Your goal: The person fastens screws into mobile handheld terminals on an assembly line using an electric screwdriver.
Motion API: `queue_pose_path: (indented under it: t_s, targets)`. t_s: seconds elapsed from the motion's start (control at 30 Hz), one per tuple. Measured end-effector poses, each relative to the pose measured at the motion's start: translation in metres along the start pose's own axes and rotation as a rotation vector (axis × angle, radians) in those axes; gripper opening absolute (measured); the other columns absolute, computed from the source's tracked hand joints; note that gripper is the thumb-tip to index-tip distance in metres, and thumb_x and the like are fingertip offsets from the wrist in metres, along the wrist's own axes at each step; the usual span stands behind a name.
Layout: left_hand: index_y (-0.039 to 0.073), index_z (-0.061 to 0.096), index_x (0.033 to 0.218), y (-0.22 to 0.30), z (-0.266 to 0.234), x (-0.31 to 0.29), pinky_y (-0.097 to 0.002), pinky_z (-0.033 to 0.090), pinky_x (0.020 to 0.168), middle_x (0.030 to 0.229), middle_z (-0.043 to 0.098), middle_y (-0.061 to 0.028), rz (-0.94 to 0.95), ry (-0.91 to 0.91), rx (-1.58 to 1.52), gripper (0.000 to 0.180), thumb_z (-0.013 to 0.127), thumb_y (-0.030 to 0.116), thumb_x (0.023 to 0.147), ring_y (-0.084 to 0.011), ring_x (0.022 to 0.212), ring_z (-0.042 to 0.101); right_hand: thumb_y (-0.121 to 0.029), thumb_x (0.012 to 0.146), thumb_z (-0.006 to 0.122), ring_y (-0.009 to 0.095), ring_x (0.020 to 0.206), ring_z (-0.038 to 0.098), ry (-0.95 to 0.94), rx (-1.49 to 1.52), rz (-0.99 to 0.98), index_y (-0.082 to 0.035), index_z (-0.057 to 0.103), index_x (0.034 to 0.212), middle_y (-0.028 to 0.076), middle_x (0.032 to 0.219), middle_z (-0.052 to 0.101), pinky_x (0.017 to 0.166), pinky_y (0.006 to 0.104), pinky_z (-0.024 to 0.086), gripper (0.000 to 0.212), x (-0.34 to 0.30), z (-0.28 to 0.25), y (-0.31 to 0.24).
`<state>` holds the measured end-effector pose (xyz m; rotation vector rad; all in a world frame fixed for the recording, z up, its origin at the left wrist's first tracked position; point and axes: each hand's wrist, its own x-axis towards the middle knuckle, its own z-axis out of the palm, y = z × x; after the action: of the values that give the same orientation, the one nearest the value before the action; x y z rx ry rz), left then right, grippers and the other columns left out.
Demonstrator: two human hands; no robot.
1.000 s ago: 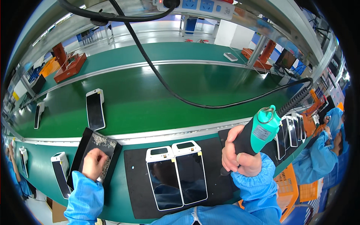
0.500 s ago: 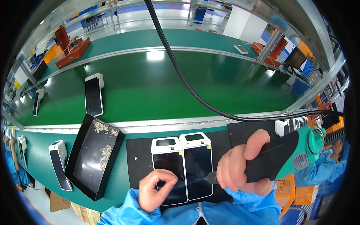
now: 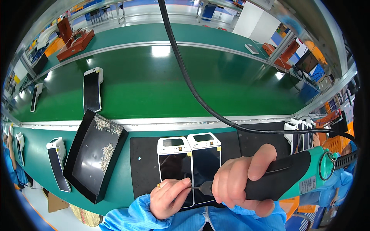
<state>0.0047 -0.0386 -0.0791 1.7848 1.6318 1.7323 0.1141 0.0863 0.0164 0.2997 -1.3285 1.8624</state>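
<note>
My right hand is wrapped round a black and green electric screwdriver, held almost level and pointing left. Its thin bit reaches the fingertips of my left hand, which are pinched together; anything between them is too small to make out. Beneath both hands, two white handheld devices with dark screens, a left device and a right device, lie side by side on a black mat. My hands cover the lower parts of their screens.
A black tray with piles of small screws sits left of the mat. Similar devices lie beside it, on the green surface beyond, and grouped at right. A black cable hangs across the view. Co-workers show at both sides.
My left hand has moved right and the screwdriver left, so the bit now meets the pinched fingertips. The view has shifted slightly.
</note>
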Motion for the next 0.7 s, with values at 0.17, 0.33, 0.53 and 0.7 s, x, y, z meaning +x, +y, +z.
queue_pose_path:
  t_s: [0.17,0.33,0.53,0.7]
  targets:
    - [-0.001,0.053,0.110,0.004,0.000,0.002,-0.0276,0.048,0.058,0.075,0.064,-0.0094,-0.023,0.011,-0.002,0.051,0.069,-0.009,0.062,-0.0212,0.065,0.062,-0.031,0.080,0.067,0.017,0.051,0.055,-0.059,-0.010,0.071,-0.006,0.031,0.101,0.006,0.066,0.053,0.048,0.0309,0.048,0.048,0.000,-0.003,-0.008]
    - [-0.003,0.058,0.105,0.006,0.003,0.005,-0.0268,0.050,0.057,0.075,0.062,-0.0086,0.012,0.033,0.005,0.045,0.070,-0.010,0.062,-0.0209,0.065,0.061,-0.021,0.075,0.073,0.019,0.058,0.055,-0.078,-0.126,0.259,-0.003,0.034,0.107,0.009,0.068,0.054,0.055,0.0326,0.047,0.053,-0.003,-0.002,-0.020]
    - [-0.004,0.057,0.107,0.008,0.002,0.006,-0.0268,0.050,0.058,0.076,0.062,-0.0092,-0.006,0.000,0.057,0.047,0.071,-0.008,0.062,-0.0217,0.066,0.061,-0.010,0.069,0.077,0.019,0.063,0.055,-0.143,-0.082,0.345,-0.002,0.035,0.112,0.011,0.073,0.054,0.060,0.0343,0.046,0.060,0.005,-0.003,-0.014]
    - [-0.001,0.057,0.107,-0.004,-0.003,0.020,-0.0296,0.050,0.062,0.090,0.061,-0.0121,-0.006,0.023,0.074,0.050,0.075,-0.002,0.060,-0.0243,0.073,0.061,-0.016,0.072,0.075,0.018,0.058,0.055,-0.069,-0.203,0.345,-0.003,0.036,0.105,0.009,0.071,0.054,0.056,0.0325,0.046,0.053,0.005,-0.002,-0.014]
